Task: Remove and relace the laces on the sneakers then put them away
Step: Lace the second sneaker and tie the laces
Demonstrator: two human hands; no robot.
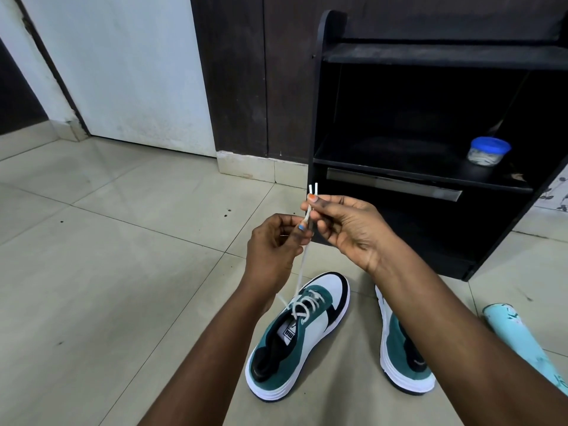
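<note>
Relacing under way: lace (302,265) ends pinched level by left hand (273,241) and right hand (344,226), twelve o'clock above left sneaker (298,336); tying next, likely.

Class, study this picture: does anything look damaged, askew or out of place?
Yes. The wall at the door frame's foot is chipped and cracked. Dark specks mark the floor tiles. A small blue-lidded tub sits alone on the black shoe rack. The right sneaker shows no lace where visible, though the arm hides much of it.
</note>
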